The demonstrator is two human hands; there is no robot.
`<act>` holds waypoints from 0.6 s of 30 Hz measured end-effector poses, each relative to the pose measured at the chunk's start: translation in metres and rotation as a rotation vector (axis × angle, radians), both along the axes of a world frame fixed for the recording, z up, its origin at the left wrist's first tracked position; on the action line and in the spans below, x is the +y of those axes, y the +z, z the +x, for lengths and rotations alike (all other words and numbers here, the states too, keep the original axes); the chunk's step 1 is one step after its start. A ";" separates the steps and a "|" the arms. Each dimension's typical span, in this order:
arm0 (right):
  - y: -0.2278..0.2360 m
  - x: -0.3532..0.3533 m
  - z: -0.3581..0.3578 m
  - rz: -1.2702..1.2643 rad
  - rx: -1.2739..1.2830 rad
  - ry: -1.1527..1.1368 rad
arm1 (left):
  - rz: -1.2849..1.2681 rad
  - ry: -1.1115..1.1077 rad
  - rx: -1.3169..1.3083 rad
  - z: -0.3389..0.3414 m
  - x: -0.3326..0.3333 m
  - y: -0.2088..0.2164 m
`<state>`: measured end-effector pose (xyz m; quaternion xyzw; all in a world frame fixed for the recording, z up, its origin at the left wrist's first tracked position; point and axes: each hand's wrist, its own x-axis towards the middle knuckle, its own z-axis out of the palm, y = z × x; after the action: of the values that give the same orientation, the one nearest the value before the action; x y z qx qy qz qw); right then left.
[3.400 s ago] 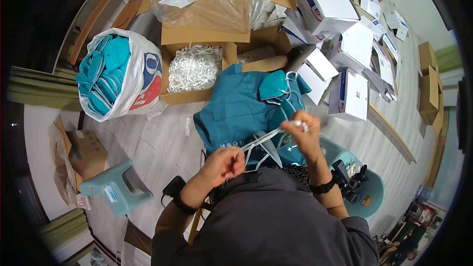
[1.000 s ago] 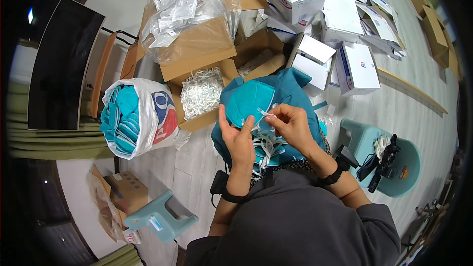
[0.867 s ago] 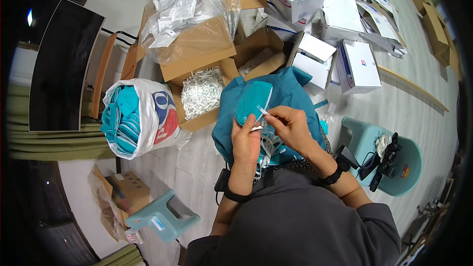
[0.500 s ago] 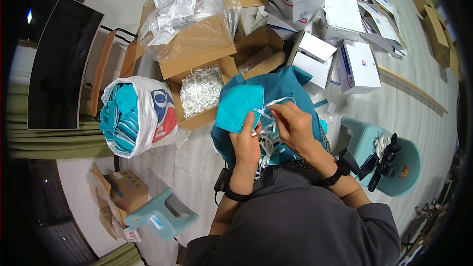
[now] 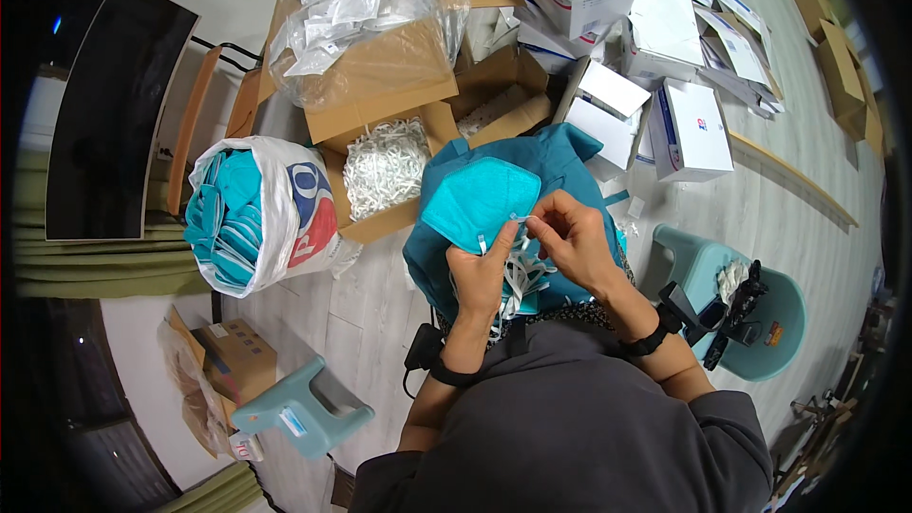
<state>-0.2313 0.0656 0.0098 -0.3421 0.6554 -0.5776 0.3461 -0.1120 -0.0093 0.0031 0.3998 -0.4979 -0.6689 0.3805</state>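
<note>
A teal folded face mask (image 5: 483,198) is pinched at its lower edge by my left hand (image 5: 478,277), thumb on the front near a small white clip. My right hand (image 5: 577,245) is closed at the mask's right lower corner, its thumb and finger pinching a thin white strap (image 5: 524,218) beside a small clip. Both hands are above my lap, where a teal cloth bag (image 5: 565,166) is spread. Below the hands, a tangle of white straps (image 5: 522,275) lies on the lap, partly hidden by my fingers.
To the left stands a white sack (image 5: 306,204) full of teal masks (image 5: 226,218). Ahead, a cardboard box (image 5: 380,214) holds white straps, behind it a box of clear packets (image 5: 347,9). White cartons (image 5: 693,128) stand far right. Teal stools (image 5: 309,408) flank me, the right one (image 5: 774,309) bearing black items.
The mask has turned so its lower edge faces my left hand. My right hand has come in close to the left, drawing the strap to the mask's lower corner.
</note>
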 end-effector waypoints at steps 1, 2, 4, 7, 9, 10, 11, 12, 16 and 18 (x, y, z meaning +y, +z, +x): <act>0.002 0.000 0.000 0.008 0.021 -0.008 | 0.002 0.000 0.001 0.001 0.000 0.000; 0.003 0.000 0.000 0.015 0.043 -0.015 | 0.017 -0.030 -0.034 0.002 0.000 0.001; 0.003 -0.003 0.002 -0.069 0.172 -0.043 | 0.032 -0.059 -0.068 0.006 -0.001 0.000; -0.008 -0.006 -0.001 -0.172 0.225 -0.067 | 0.100 -0.146 -0.072 0.010 0.000 -0.005; -0.020 -0.007 -0.007 -0.125 0.015 -0.083 | 0.249 -0.204 0.081 0.011 0.000 -0.007; -0.024 -0.009 -0.010 -0.121 0.012 -0.083 | 0.254 -0.204 0.078 0.011 0.003 -0.008; -0.028 -0.010 -0.013 -0.094 0.074 -0.129 | 0.292 -0.184 0.091 0.009 0.006 -0.005; -0.033 -0.010 -0.020 -0.068 0.140 -0.179 | 0.329 -0.169 0.107 0.007 0.010 0.001; -0.055 -0.014 -0.086 -0.128 0.053 -0.471 | 0.382 -0.209 0.085 0.018 0.021 0.013; -0.030 -0.010 -0.088 0.045 0.122 -0.247 | 0.351 -0.159 0.048 0.028 0.013 0.008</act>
<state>-0.3194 0.0561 -0.0200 -0.2857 0.7250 -0.5792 0.2394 -0.0839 0.0037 0.0107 0.4033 -0.3944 -0.7828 0.2626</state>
